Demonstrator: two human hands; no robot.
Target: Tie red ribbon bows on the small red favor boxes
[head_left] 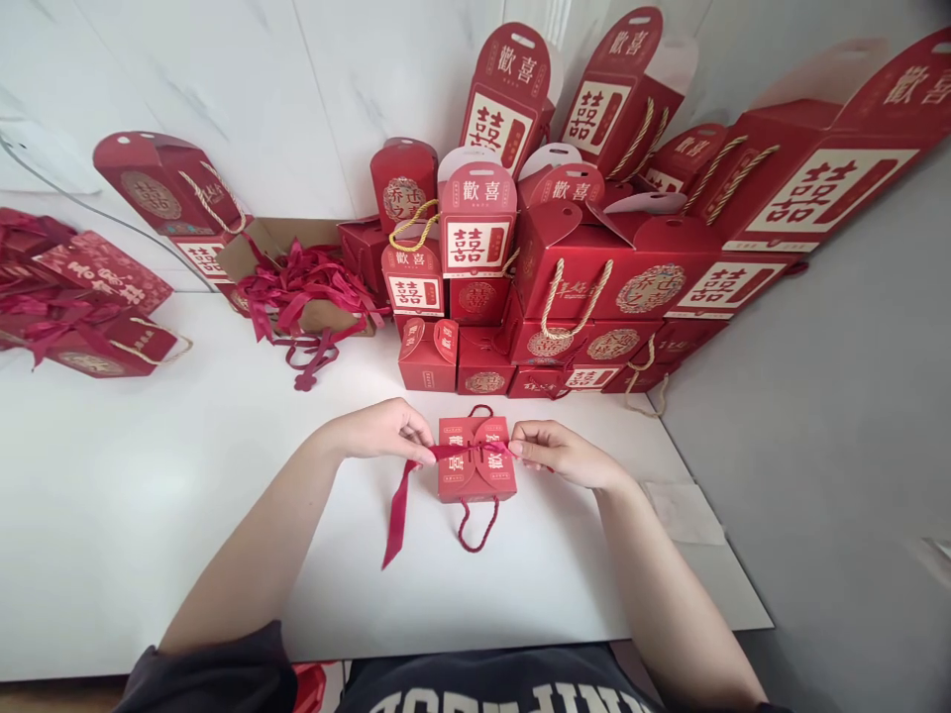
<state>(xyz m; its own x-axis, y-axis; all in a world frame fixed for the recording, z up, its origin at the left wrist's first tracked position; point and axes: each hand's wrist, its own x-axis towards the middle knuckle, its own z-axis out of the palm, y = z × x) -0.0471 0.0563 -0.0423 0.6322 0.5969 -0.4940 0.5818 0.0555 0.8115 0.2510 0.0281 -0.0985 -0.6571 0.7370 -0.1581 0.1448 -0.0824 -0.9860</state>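
A small red gift box (475, 487) stands on the white table, its top flaps folded together and a dark red cord handle lying out at front and back. Across its top runs a crimson ribbon (399, 515), crossed or looped near the middle; whether it is knotted I cannot tell. At the box's left edge my left hand (393, 433) pinches the ribbon, and a long tail hangs from its fingers onto the table. My right hand (561, 453) pinches the ribbon's other part at the right edge of the box.
Behind the box rises a stack of red gift boxes (550, 332), many with rope handles. Left of it, a cardboard box (327, 317) holds tangled crimson ribbons (304, 282). Ribboned boxes (104, 342) lie at far left. A grey wall (832, 396) bounds the right side.
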